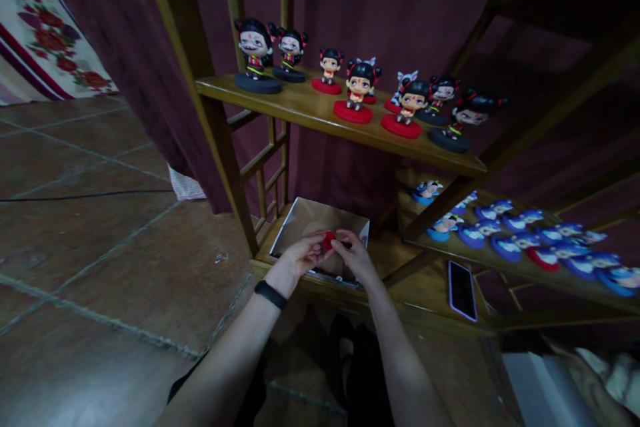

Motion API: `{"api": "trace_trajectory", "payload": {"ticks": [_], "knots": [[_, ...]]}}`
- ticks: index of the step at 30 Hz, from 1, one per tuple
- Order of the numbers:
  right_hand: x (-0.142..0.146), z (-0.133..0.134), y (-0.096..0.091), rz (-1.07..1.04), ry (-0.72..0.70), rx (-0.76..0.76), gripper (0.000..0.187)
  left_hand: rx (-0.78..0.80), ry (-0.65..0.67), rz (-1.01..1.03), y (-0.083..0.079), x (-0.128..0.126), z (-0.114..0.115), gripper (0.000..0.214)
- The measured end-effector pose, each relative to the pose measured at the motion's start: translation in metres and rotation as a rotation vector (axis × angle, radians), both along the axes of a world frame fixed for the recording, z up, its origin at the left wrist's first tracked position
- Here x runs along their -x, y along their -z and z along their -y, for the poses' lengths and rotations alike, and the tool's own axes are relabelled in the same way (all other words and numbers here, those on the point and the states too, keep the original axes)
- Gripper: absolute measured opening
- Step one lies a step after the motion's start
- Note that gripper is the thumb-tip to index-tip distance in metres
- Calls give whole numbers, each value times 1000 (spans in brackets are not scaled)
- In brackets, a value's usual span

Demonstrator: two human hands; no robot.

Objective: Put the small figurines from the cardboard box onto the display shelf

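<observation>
My left hand point(303, 255) and my right hand point(354, 252) meet over an open cardboard box point(306, 215) on the lowest board of a wooden shelf unit. Both pinch a small red piece point(329, 240) held between their fingertips; what it is I cannot make out. A black band sits on my left wrist. On the upper shelf point(300, 107) stand several big-headed figurines, some on red bases point(353, 112) and some on dark bases point(258, 83).
A lower slanted shelf at the right carries several blue-based figurines point(520, 233) lying down. A phone point(461, 289) lies flat on the bottom board. Dark red curtain hangs behind; brown tiled floor spreads left. A floral cloth hangs at top left.
</observation>
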State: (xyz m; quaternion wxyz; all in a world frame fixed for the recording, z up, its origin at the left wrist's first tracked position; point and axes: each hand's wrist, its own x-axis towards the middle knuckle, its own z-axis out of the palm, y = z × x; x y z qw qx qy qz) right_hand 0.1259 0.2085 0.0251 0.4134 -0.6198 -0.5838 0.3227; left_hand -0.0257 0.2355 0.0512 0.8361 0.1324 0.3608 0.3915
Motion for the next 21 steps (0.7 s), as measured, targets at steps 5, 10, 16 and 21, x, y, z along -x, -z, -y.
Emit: {"api": "trace_trajectory", "payload": {"ticks": [5,10,16,21], "knots": [[-21,21,5,218,-193,111,21,25,-118,-141,5,22,-10,10],[-25,42,7,506,-319,144,10,10,-130,-226,6,38,-11,14],[-13,46,2,725,-355,131,14,1,-116,-232,6,34,-8,15],[-7,51,-6,891,-356,136,16,-26,-86,-233,8,31,-7,14]]}}
